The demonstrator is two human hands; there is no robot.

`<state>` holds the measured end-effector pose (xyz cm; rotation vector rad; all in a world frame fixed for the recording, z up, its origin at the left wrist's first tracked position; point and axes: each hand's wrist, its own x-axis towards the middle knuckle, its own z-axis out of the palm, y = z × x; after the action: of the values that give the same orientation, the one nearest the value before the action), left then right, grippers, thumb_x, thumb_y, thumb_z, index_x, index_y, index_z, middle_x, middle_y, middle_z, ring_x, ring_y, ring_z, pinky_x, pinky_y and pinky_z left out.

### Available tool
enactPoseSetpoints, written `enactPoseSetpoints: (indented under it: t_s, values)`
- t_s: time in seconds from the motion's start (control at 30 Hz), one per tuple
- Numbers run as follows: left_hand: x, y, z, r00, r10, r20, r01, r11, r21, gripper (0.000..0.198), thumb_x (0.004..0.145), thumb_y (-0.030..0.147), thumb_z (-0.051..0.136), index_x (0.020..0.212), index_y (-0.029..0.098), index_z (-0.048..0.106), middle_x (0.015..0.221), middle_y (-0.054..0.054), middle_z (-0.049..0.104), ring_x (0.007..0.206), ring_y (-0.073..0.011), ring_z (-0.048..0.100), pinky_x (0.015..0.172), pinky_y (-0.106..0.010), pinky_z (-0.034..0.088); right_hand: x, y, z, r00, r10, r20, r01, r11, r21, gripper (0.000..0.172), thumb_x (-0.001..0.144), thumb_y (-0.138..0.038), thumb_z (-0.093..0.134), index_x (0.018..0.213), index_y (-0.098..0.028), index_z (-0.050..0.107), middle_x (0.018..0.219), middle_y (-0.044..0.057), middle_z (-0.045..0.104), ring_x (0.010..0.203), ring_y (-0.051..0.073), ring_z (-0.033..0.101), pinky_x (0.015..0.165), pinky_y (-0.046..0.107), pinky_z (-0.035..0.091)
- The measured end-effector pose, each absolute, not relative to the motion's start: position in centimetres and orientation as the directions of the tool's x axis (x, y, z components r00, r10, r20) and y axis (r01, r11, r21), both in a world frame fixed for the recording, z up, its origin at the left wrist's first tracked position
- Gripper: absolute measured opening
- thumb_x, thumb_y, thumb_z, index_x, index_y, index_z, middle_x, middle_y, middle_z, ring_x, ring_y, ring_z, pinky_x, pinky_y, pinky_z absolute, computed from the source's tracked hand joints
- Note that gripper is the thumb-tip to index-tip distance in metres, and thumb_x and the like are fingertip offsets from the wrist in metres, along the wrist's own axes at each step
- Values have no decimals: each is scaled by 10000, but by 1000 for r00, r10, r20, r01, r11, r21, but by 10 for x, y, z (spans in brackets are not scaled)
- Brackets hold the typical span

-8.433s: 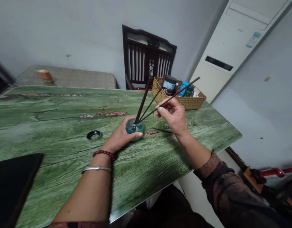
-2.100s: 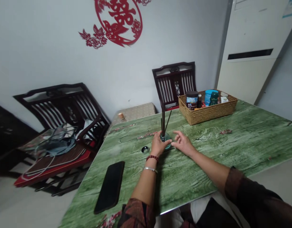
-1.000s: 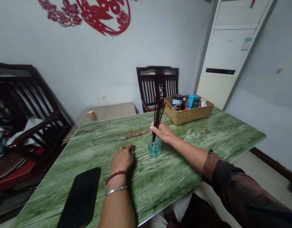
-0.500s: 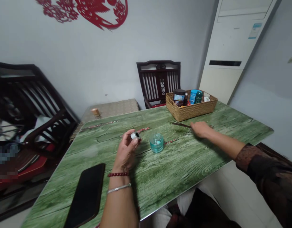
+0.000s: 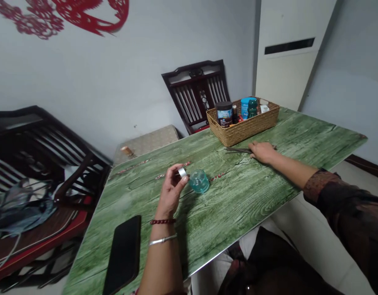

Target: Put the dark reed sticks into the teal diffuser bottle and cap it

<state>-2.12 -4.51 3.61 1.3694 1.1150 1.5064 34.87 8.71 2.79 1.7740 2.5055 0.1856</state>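
My left hand (image 5: 173, 184) pinches a short silver cap (image 5: 182, 172) between thumb and fingers, just above the table. Close to its right, a small light-blue glass bottle (image 5: 199, 181) stands upright on the green wood-patterned table (image 5: 225, 225). It has a round opening, and its contents are hard to make out. Farther right, my right hand (image 5: 262, 152) is closed over a few thin dark sticks (image 5: 238, 150) lying low by the table. Their left ends stick out from under the fingers, in front of the wicker basket.
The wicker basket (image 5: 247, 130) holds a dark-lidded jar (image 5: 224, 114), a blue container and a green bottle. A black phone (image 5: 123, 254) lies at the front left. Dark wooden chairs stand behind (image 5: 201, 94) and left (image 5: 69, 159) of the table.
The view has tilted and turned. My left hand has brought the silver cap nearer the glass bottle and turned it. My right hand stays at the sticks by the basket.
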Motion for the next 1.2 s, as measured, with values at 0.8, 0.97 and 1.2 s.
enactPoseSetpoints:
  t_s: [0.8, 0.97, 1.2]
  values:
    - [-12, -28, 6, -149, 914, 378, 249, -336, 908, 357, 664, 374, 839, 876, 218, 598, 1069, -50, 650, 1015, -208, 634, 935, -377, 499, 157, 32, -14, -647, 721, 246, 318, 549, -773, 849, 664, -463, 847, 1370, -208, 450, 1181, 87, 667, 1062, 283, 661, 845, 350, 474]
    - [-14, -29, 8, -141, 930, 340, 308, -286, 908, 318, 702, 380, 811, 880, 219, 603, 1014, -44, 657, 966, -208, 637, 910, -376, 506, 159, 34, -14, -641, 723, 258, 302, 546, -782, 822, 634, -449, 869, 1328, -224, 489, 1137, 62, 681, 1023, 262, 667, 842, 334, 462]
    - [-9, -27, 15, -114, 886, 450, 657, -273, 703, 379, 761, 458, 759, 1042, 230, 645, 1018, -46, 643, 966, -235, 603, 912, -391, 471, 156, 36, -18, -649, 710, 273, 303, 570, -763, 780, 648, -418, 851, 1308, -221, 484, 1106, 58, 682, 964, 264, 673, 780, 320, 460]
